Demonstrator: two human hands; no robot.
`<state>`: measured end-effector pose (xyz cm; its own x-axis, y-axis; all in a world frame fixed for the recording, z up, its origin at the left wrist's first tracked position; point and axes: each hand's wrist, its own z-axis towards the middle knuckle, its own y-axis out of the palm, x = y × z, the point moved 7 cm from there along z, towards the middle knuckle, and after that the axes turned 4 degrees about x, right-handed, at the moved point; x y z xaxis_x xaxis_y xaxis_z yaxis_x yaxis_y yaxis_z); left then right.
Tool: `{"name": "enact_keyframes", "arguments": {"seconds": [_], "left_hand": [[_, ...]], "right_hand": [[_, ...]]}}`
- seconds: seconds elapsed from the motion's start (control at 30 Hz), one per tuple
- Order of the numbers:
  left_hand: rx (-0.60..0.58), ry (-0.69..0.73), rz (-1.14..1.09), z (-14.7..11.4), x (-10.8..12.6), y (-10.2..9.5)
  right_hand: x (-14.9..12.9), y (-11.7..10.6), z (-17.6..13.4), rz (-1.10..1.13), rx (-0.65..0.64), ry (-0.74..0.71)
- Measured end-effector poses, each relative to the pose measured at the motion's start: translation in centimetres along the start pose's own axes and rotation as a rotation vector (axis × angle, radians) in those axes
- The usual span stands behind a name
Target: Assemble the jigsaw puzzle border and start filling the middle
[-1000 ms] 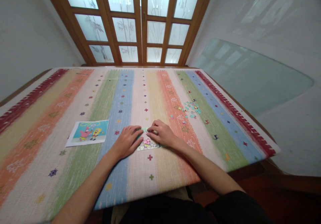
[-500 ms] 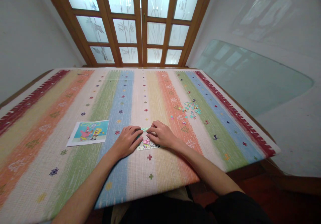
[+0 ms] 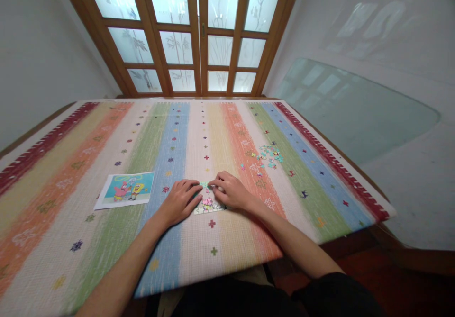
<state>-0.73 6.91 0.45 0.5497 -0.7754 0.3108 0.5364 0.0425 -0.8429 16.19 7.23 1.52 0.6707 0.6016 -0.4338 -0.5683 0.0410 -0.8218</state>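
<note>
A partly assembled jigsaw puzzle [image 3: 208, 204] lies flat near the table's front edge, with pink, yellow and pale pieces showing along its lower part. My left hand [image 3: 183, 197] rests against its left side, fingers bent and holding the edge. From the right, my right hand [image 3: 227, 190] reaches over the puzzle. Its thumb and index finger come together at the upper part, around a small puzzle piece that my fingers mostly cover. Green pieces [image 3: 204, 185] show between the two hands. The puzzle's right side is hidden beneath my right hand.
Loose puzzle pieces [image 3: 272, 157] lie heaped to the right, with a few strays nearer me. A printed cartoon picture [image 3: 126, 190] lies left of my hands. A striped tablecloth [image 3: 202, 269] covers the table. Glazed wooden doors [image 3: 201, 37] stand beyond the far edge.
Both hands stay at the puzzle, with at most a slight shift of the right fingers. The whole view has tilted a little.
</note>
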Motion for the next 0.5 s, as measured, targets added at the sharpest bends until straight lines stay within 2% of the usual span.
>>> {"name": "enact_keyframes", "arguments": {"seconds": [0.23,0.4,0.5], "left_hand": [[0.013,-0.008,-0.006,0.0,-0.1,0.0],[0.013,-0.013,-0.025,0.1,-0.1,-0.1],[0.009,-0.014,-0.020,0.1,-0.1,-0.1]], "right_hand": [[0.0,0.5,-0.4,-0.011,-0.056,-0.019],[0.1,-0.2,-0.6,0.074,-0.010,0.004],[1.2,-1.0,-0.5,0.060,0.005,0.070]]}}
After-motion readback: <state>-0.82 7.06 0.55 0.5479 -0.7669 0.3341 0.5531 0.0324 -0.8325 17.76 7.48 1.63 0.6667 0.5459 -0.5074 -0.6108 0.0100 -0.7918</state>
